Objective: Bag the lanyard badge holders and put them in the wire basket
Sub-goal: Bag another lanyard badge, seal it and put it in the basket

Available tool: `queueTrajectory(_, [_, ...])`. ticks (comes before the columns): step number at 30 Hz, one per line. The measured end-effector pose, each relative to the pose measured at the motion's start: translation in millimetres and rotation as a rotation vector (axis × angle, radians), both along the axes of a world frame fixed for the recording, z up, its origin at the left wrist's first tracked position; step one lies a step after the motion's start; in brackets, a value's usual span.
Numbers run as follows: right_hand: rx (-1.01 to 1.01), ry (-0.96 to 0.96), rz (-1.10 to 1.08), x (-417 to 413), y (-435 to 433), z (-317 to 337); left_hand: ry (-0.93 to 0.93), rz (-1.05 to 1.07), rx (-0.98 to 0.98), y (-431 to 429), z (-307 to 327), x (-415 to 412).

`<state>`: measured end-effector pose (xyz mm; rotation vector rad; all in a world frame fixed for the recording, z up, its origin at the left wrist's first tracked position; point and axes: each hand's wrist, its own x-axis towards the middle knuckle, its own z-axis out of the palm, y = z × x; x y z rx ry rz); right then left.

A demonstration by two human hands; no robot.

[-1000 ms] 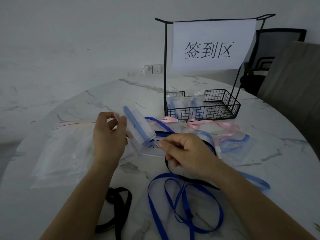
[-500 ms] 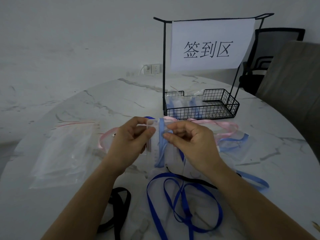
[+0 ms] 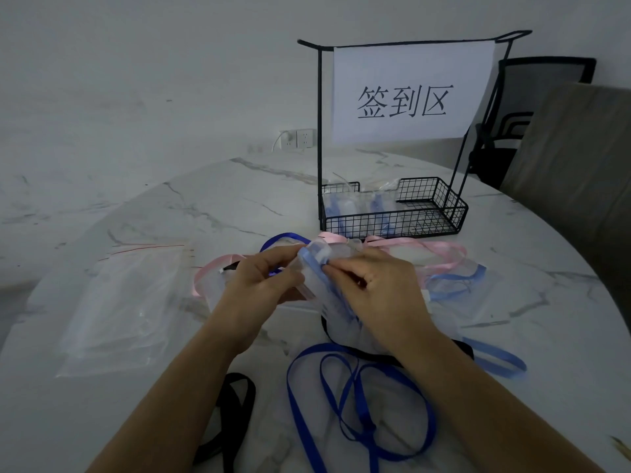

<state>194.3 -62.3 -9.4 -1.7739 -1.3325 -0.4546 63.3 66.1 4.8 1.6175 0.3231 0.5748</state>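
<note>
Left hand (image 3: pixel 254 291), right hand (image 3: pixel 375 295) pinch clear bag (image 3: pixel 312 264) — contents blurred, bottom hidden.

Left hand (image 3: pixel 260 289) and right hand (image 3: pixel 379 295) pinching bagged badge holder (image 3: pixel 314 259), wire basket (image 3: pixel 428 224) behind, blue lanyard (image 3: pixel 358 406) nearer
</note>
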Motion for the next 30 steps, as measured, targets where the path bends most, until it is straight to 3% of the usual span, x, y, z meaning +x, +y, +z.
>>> queueTrajectory(5, [-0.228, -0.014, 0.05, -6, -2, -4, 0.007, 0.094, -0.117, 1, 0, 0])
queueTrajectory(10, [-0.356, -0.105, -0.004, 1, 0, 1, 0.074, 0.141, 0.035, 6, 1, -2])
queueTrajectory(12, [-0.357, -0.072, -0.016, 2, 2, 2, 0.072, 0.13, 0.088, 7, 2, -4])
queueTrajectory(16, [-0.31, 0.211, 0.067, 4, 0, 0, 0.068, 0.138, 0.119, 7, -2, -3])
queueTrajectory(19, [-0.331, 0.314, 0.099, 6, 1, -2, 0.057, 0.096, 0.134, 6, -4, -2])
queueTrajectory(25, [-0.438, 0.286, 0.116, 2, -1, -6, 0.134, 0.107, 0.13, 11, -12, 1])
queueTrajectory(30, [-0.307, 0.176, 0.103, 7, 1, -7, 0.151, 0.214, 0.079, 17, -16, 1])
